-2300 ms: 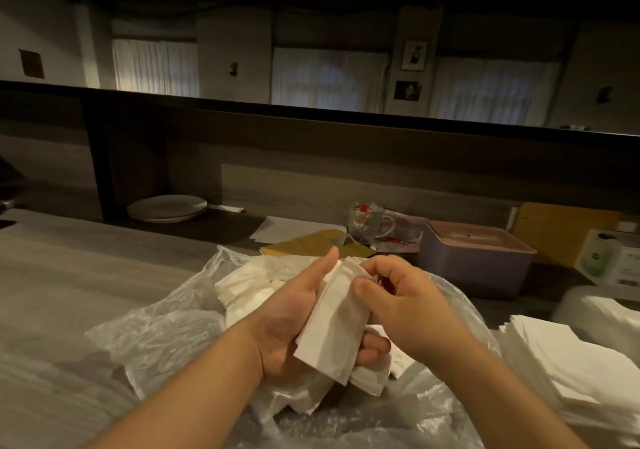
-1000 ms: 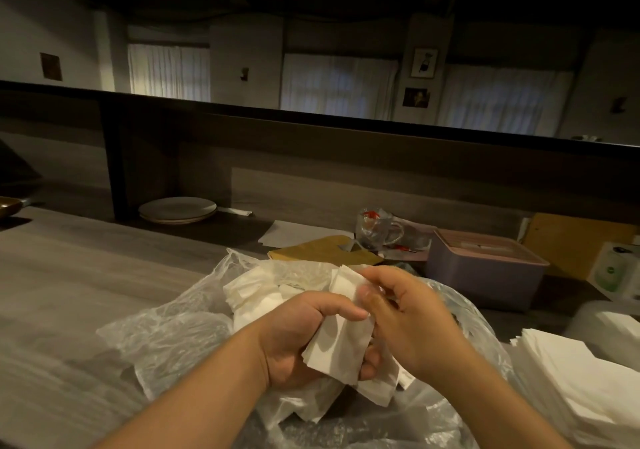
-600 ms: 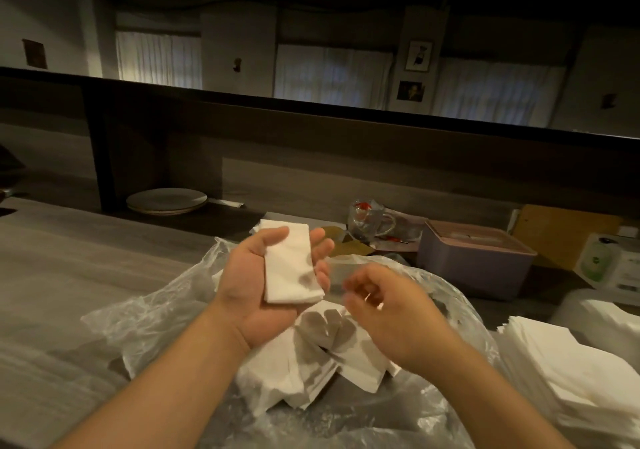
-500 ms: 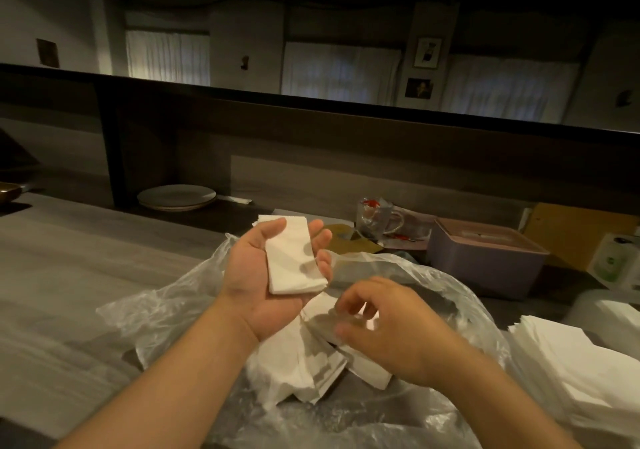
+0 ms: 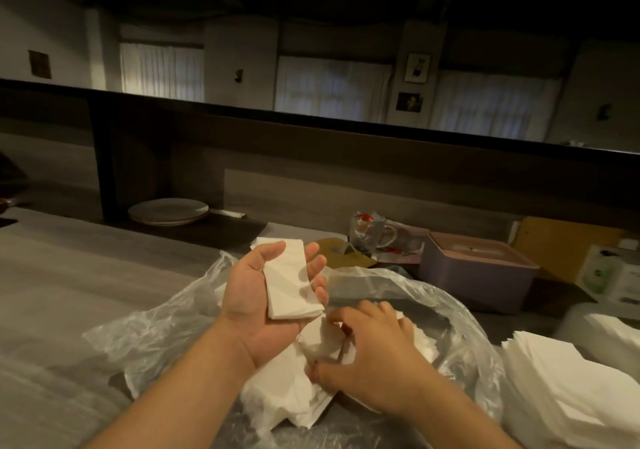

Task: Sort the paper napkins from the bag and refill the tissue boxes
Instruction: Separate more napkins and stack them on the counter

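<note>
My left hand [image 5: 251, 301] is palm up above the clear plastic bag [image 5: 156, 338], thumb and fingers curled round a folded stack of white napkins [image 5: 289, 280]. Just below it my right hand [image 5: 375, 355] reaches into the bag and pinches loose crumpled napkins [image 5: 323, 341] between thumb and fingers. More loose napkins [image 5: 284, 396] lie in the bag under both hands. A purple tissue box [image 5: 474, 275] with its lid on stands behind the bag to the right.
A tall pile of flat white napkins [image 5: 568, 379] sits at the right edge. A glass mug [image 5: 370, 230], a brown envelope [image 5: 343, 256] and a white carton [image 5: 609, 275] are behind. Stacked plates [image 5: 169, 211] rest on the back ledge.
My right hand let go of the stack and dropped into the bag onto the loose napkins. My left hand turned palm up and lifted the folded stack.
</note>
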Available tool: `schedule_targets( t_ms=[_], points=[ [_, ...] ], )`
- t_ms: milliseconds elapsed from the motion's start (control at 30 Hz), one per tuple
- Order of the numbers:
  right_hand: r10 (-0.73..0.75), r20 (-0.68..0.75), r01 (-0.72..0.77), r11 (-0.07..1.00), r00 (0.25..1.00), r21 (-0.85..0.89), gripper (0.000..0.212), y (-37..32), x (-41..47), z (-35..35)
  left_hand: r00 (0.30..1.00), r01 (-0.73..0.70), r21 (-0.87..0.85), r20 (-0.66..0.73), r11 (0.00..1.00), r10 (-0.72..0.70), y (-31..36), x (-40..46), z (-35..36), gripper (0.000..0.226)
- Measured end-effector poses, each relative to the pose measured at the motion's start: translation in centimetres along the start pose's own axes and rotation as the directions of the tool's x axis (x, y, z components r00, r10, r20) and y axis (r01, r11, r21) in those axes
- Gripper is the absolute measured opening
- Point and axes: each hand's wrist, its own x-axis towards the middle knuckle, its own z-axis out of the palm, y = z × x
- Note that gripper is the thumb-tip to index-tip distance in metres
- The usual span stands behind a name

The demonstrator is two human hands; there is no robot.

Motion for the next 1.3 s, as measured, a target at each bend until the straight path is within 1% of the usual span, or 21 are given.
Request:
schedule_targets(
  t_ms=[67, 133, 200, 333, 433, 533, 567, 600, 667, 700, 733, 767, 833, 867, 900, 933, 1000, 1100, 1167, 1233, 1300],
  points=[
    [0.025, 0.006, -0.025, 0.997, 1.0, 0.076, 0.07, -0.5, -0.1, -0.2, 1.0, 0.0, 0.008, -0.005, 1.0, 0.0, 0.0, 0.0, 0.2, 0.053],
    [0.067, 0.004, -0.066, 0.968, 0.998, 0.243, 0.062, -0.5, 0.2, -0.2, 1.0, -0.003, 0.015, -0.02, 1.0, 0.004, 0.0, 0.0, 0.4, 0.053],
    [0.109, -0.01, -0.097, 0.916, 0.994, 0.39, 0.06, -0.6, 0.4, 0.0, 0.999, -0.004, 0.023, -0.034, 1.0, 0.005, 0.0, 0.0, 0.3, 0.053],
    [0.172, -0.007, -0.142, 0.839, 0.985, 0.525, 0.064, -0.8, 0.9, 1.0, 0.999, 0.01, 0.029, -0.032, 1.0, -0.009, 0.0, 0.1, 0.1, 0.056],
    [0.183, -0.05, -0.107, 0.75, 0.982, 0.652, 0.054, -0.4, 1.1, 0.8, 0.999, 0.004, 0.026, -0.033, 1.0, -0.003, 0.0, 0.1, 0.1, 0.057],
    [0.232, -0.047, -0.123, 0.665, 0.972, 0.737, 0.048, 0.1, 1.0, 0.1, 1.0, -0.003, 0.024, -0.026, 1.0, 0.004, 0.0, 0.2, 0.1, 0.057],
    [0.239, -0.054, -0.127, 0.677, 0.97, 0.725, 0.044, 0.2, 1.0, 0.1, 1.0, -0.005, 0.025, -0.024, 1.0, 0.005, 0.0, 0.2, 0.1, 0.056],
    [0.239, -0.074, -0.134, 0.744, 0.968, 0.655, 0.039, 0.3, 1.0, 0.1, 1.0, -0.006, 0.028, -0.023, 1.0, 0.007, 0.0, 0.2, 0.1, 0.055],
    [0.214, -0.123, -0.156, 0.917, 0.969, 0.367, 0.025, 0.5, 1.0, 0.1, 1.0, -0.01, 0.031, -0.027, 0.999, 0.011, 0.0, 0.2, 0.1, 0.054],
    [0.174, -0.154, -0.136, 0.963, 0.973, 0.232, 0.02, 0.4, 0.9, -0.2, 1.0, -0.011, 0.03, -0.027, 1.0, 0.011, 0.0, 0.2, 0.2, 0.054],
    [0.114, -0.167, -0.091, 0.986, 0.979, 0.143, 0.019, 0.3, 0.7, -0.6, 1.0, -0.01, 0.028, -0.024, 1.0, 0.01, 0.0, 0.2, 0.2, 0.055],
    [0.051, -0.149, -0.036, 0.995, 0.988, 0.098, 0.025, 0.3, 0.5, -1.0, 1.0, -0.008, 0.029, -0.022, 1.0, 0.009, 0.0, 0.1, 0.2, 0.055],
    [-0.045, -0.024, 0.046, 0.997, 0.999, 0.056, 0.044, 0.6, 0.1, -1.9, 1.0, -0.003, 0.025, -0.017, 1.0, 0.003, 0.1, 0.1, 0.1, 0.054],
    [-0.07, 0.053, 0.069, 0.997, 0.996, 0.019, 0.052, 0.7, -0.2, -2.4, 1.0, -0.001, 0.021, -0.014, 1.0, 0.001, 0.1, 0.0, 0.0, 0.054],
    [-0.08, 0.112, 0.083, 0.996, 0.99, -0.023, 0.056, 0.8, -0.4, -2.6, 1.0, 0.0, 0.017, -0.014, 1.0, 0.0, 0.2, 0.0, 0.0, 0.054],
    [-0.09, 0.138, 0.099, 0.993, 0.986, -0.057, 0.054, 0.8, -0.6, -2.9, 1.0, 0.001, 0.015, -0.014, 1.0, 0.0, 0.2, 0.0, 0.0, 0.054],
    [-0.104, 0.127, 0.113, 0.992, 0.986, -0.062, 0.043, 0.7, -0.8, -3.0, 1.0, 0.004, 0.022, -0.017, 1.0, -0.004, 0.1, 0.1, -0.1, 0.054],
    [-0.074, 0.089, 0.072, 0.997, 0.993, 0.028, 0.025, 1.2, -0.6, -3.0, 0.999, 0.008, 0.038, -0.034, 0.999, -0.007, 0.0, 0.1, -0.1, 0.052],
    [-0.066, 0.1, 0.062, 0.997, 0.993, 0.044, 0.023, 1.4, -0.5, -3.1, 0.999, 0.008, 0.04, -0.034, 0.999, -0.006, 0.0, 0.1, -0.1, 0.052],
    [-0.083, 0.133, 0.081, 0.996, 0.988, 0.022, 0.028, 1.5, -0.5, -3.0, 0.999, 0.01, 0.037, -0.03, 0.999, -0.009, 0.0, 0.0, -0.1, 0.052],
    [-0.102, 0.117, 0.102, 0.995, 0.988, 0.006, 0.022, 1.5, -0.5, -2.8, 0.999, 0.018, 0.042, -0.031, 0.999, -0.017, 0.0, 0.0, -0.1, 0.052]
  ],
)
